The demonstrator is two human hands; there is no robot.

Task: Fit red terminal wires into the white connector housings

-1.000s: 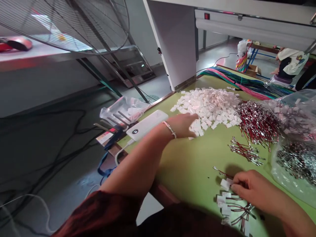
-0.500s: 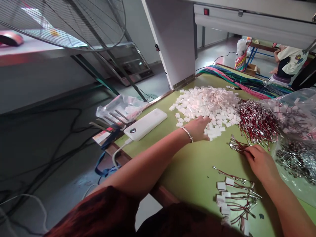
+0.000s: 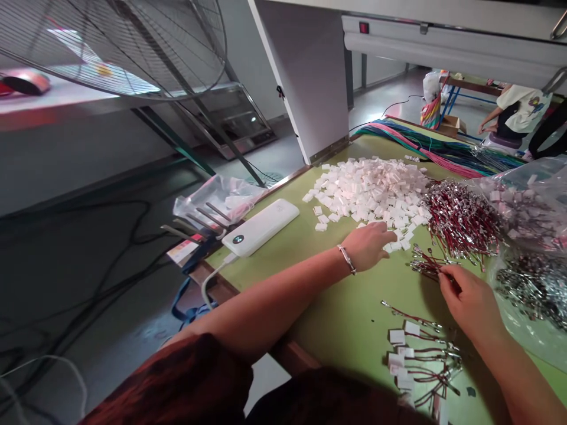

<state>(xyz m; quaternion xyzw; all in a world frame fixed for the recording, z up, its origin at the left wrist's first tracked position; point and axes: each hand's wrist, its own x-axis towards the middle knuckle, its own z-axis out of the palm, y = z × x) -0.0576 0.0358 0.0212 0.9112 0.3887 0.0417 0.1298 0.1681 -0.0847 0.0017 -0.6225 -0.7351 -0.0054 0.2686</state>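
Note:
My left hand (image 3: pixel 370 244) reaches over the near edge of a pile of small white plastic connector housings (image 3: pixel 372 183). Its thumb and fingers are bent but apart, and I see nothing held between them. To the right, my right hand (image 3: pixel 467 295) pinches a small bunch of short dark-red wires (image 3: pixel 427 262) with silvery metal terminals, their ends pointing left. Below the hands lies a row of similar wires (image 3: pixel 429 355), several with white housings (image 3: pixel 397 337) on their left ends.
A large heap of terminal wires (image 3: pixel 463 218) lies beside clear plastic bags (image 3: pixel 531 206) of parts. A white power bank (image 3: pixel 261 227) with a cable sits at the table's left edge. Long coloured wires (image 3: pixel 425 147) lie behind. A fan guard (image 3: pixel 177 41) stands left; a seated person (image 3: pixel 518 112) is beyond.
My left hand has moved right and slightly nearer along the edge of the housings, its fingers more drawn in. My right hand keeps the wire bunch, now tilted slightly.

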